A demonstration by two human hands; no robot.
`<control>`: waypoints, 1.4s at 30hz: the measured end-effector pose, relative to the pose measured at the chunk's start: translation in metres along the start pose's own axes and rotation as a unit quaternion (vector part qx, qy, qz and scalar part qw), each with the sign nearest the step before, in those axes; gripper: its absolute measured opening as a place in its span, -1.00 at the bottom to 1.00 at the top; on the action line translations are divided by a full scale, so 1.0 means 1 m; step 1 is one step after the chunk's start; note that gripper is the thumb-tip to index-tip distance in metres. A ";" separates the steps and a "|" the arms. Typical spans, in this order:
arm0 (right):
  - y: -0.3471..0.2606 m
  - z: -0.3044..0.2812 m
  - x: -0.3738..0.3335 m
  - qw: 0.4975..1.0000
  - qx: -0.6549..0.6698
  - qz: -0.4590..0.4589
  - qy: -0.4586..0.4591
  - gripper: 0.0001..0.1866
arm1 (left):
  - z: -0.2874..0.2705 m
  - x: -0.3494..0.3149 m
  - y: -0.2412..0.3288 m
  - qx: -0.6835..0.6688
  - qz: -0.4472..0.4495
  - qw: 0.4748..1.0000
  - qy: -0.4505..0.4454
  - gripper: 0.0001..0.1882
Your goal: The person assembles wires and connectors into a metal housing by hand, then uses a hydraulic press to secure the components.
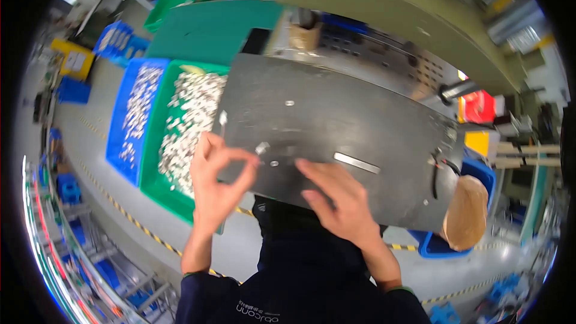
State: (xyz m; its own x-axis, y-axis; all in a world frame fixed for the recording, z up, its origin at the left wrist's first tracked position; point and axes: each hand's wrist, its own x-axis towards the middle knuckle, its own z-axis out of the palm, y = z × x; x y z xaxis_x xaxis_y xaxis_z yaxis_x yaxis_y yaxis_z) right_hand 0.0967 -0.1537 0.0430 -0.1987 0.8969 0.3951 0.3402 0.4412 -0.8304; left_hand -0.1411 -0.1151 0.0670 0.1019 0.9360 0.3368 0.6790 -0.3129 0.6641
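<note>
My left hand (217, 180) is over the left part of a dark metal tabletop (384, 120), thumb and index fingertip brought together in a pinch. Whatever the pinch holds is too small and blurred to name. A small whitish piece (262, 147) shows just beside those fingertips, and a small pale ring-like piece (274, 164) lies to their right. My right hand (342, 201) hovers at the table's near edge, thumb and fingers apart with nothing between them. Beyond it lies a flat silver metal strip (356, 162). Another small ring-like piece (290, 103) rests farther back.
At the left stand a green bin (151, 171) and a blue bin (117, 138), both with many small whitish pieces. Black-handled pliers (436, 174) lie at the right, near a brown paper-like bundle (467, 213) over a blue bin (429, 246). A machine (390, 9) spans the back.
</note>
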 end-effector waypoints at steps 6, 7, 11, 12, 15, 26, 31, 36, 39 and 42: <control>0.005 -0.001 -0.010 0.996 -0.054 0.020 0.067 -0.66 | 0.071 -0.022 0.043 -0.075 0.057 0.995 -0.034 -0.77; 0.006 -0.007 -0.012 0.994 -0.058 0.051 0.082 -0.72 | 0.082 -0.022 0.045 -0.083 0.059 0.994 -0.034 -0.77; 0.013 -0.031 -0.023 0.975 -0.009 0.180 0.129 -0.83 | 0.106 -0.012 0.055 -0.081 0.128 0.988 -0.042 -0.77; 0.018 -0.038 -0.027 0.970 -0.002 0.202 0.137 -0.89 | 0.109 -0.007 0.058 -0.092 0.157 0.982 -0.059 -0.77; 0.050 -0.040 -0.050 0.928 0.165 0.238 0.235 -0.90 | 0.105 0.000 0.064 -0.096 0.204 0.972 -0.070 -0.79; 0.049 -0.057 -0.090 0.854 0.257 0.356 0.280 -0.83 | 0.137 0.014 0.028 -0.051 0.212 0.964 -0.151 -0.73; 0.043 -0.056 -0.107 0.874 0.261 0.319 0.258 -0.82 | 0.130 -0.003 0.011 -0.101 0.169 0.957 -0.214 -0.70; 0.040 -0.046 -0.099 0.876 0.219 0.352 0.248 -0.79 | 0.155 -0.020 0.010 -0.160 0.164 0.962 -0.151 -0.71; 0.042 -0.041 -0.075 0.873 0.190 0.377 0.246 -0.80 | 0.162 -0.022 0.018 -0.175 0.110 0.970 -0.127 -0.76; 0.051 -0.035 -0.063 0.859 0.211 0.386 0.261 -0.82 | 0.166 -0.019 0.022 -0.212 0.081 0.968 -0.105 -0.80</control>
State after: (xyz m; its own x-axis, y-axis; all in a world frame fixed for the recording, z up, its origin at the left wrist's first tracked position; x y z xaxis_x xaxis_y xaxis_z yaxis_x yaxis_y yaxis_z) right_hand 0.1584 -0.1867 -0.0109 0.4131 0.8576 -0.3064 -0.2006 -0.2425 -0.9492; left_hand -0.0076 -0.1132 -0.0362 0.3586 0.8670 0.3461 0.2863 -0.4550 0.8432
